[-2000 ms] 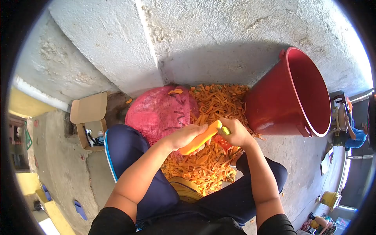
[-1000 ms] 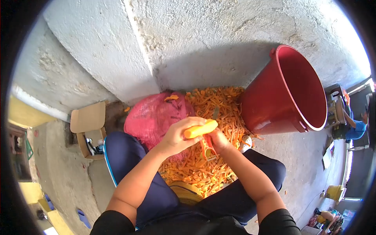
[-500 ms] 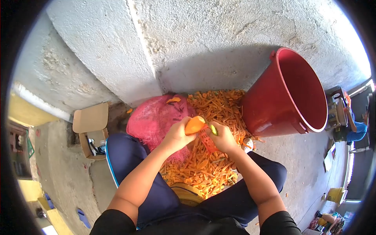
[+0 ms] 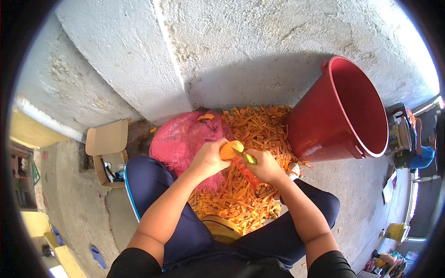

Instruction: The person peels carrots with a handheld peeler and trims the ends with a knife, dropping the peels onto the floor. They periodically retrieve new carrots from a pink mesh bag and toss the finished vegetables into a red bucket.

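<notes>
My left hand [image 4: 209, 158] is wrapped round a thick, smooth, orange carrot-like piece [image 4: 230, 149], its rounded end pointing right. In my right hand [image 4: 264, 166] is a small knife with a yellow-green handle [image 4: 251, 159]. The knife's short dark blade [image 4: 238, 153] touches or nearly touches the orange piece. Below my hands lies a heap of orange peelings [image 4: 241, 197]. Just under the knife shows a red strip [image 4: 246, 172] with a pattern, too blurred to make out. A pink mesh sack [image 4: 178, 139] sits beyond my left hand.
A large red tub [image 4: 310, 125] stands tilted by the rough wall [image 4: 259, 37]. To the left is an open cardboard box [image 4: 109, 160] with small items inside. Something yellow and rounded [image 4: 220, 229] sits between my legs. A person in a blue shirt [image 4: 422, 158] is at far right.
The knife has turned so its blade now shows against the orange piece. My right hand has shifted slightly down, and the red strip appears lower.
</notes>
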Available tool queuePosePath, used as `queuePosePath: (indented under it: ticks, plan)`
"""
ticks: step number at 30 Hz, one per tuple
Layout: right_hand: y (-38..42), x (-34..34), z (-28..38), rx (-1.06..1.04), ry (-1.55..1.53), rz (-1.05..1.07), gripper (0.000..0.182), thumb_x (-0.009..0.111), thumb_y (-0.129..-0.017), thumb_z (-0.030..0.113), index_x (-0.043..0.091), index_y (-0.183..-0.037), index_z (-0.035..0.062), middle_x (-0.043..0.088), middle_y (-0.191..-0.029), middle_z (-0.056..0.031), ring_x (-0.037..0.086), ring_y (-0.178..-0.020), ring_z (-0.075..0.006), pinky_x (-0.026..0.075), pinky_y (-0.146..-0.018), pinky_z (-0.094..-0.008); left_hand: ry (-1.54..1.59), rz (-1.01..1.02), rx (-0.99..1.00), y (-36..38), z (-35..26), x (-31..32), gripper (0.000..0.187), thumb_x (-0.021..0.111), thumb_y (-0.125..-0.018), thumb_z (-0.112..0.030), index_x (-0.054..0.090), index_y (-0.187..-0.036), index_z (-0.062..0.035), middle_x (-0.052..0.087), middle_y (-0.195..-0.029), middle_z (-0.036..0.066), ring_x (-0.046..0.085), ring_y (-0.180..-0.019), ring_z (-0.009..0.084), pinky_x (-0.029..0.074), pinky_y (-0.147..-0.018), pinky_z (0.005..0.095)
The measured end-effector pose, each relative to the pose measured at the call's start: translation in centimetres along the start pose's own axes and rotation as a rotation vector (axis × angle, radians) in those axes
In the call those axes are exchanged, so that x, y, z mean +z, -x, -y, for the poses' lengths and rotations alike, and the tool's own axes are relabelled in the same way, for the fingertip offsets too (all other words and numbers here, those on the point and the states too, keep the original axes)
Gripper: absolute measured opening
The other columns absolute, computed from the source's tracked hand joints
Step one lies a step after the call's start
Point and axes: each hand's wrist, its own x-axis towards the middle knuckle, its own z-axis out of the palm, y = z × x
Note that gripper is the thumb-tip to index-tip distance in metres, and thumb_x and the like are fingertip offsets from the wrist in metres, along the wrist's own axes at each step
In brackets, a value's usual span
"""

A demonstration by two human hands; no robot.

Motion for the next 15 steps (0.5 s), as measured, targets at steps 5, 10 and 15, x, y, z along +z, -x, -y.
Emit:
queuePosePath:
  ticks: [5,10,15]
  plan:
    - [-0.1,0.1,-0.2,-0.019,0.006,-0.02,0.02,0.053,-0.072,0.018,0.054,-0.085,0.0031,0.055,-0.071,-0.0213,0.054,-0.071,-0.0375,0.042,-0.062,-0.0417,-0.05,0.007,0.035,0.0,0.0,0.0,0.03,0.064,-0.059,-0.007,0.053,-0.087,-0.0028,0.056,-0.071,0.016,0.057,-0.068,0.031,0.044,-0.06,0.033]
    - [-0.4,0.9,-1.0,0.035,0.031,-0.071,0.017,0.051,-0.072,0.018,0.054,-0.081,0.0031,0.055,-0.07,-0.0215,0.054,-0.071,-0.038,0.042,-0.062,-0.0424,0.043,0.056,0.035,0.2,0.0,0.5,0.03,0.065,-0.058,-0.011,0.053,-0.084,-0.0035,0.055,-0.07,0.017,0.056,-0.068,0.0324,0.043,-0.058,0.0362]
    - [-1.0,1.8,-2.7,0.061,0.028,-0.081,0.021,0.05,-0.072,0.021,0.055,-0.082,0.0032,0.057,-0.074,-0.0219,0.054,-0.074,-0.0381,0.043,-0.065,-0.0427,-0.01,0.148,0.153,0.6,-0.2,0.4,0.03,0.066,-0.058,-0.016,0.054,-0.084,-0.0053,0.057,-0.072,0.015,0.057,-0.068,0.0311,0.044,-0.06,0.0359]
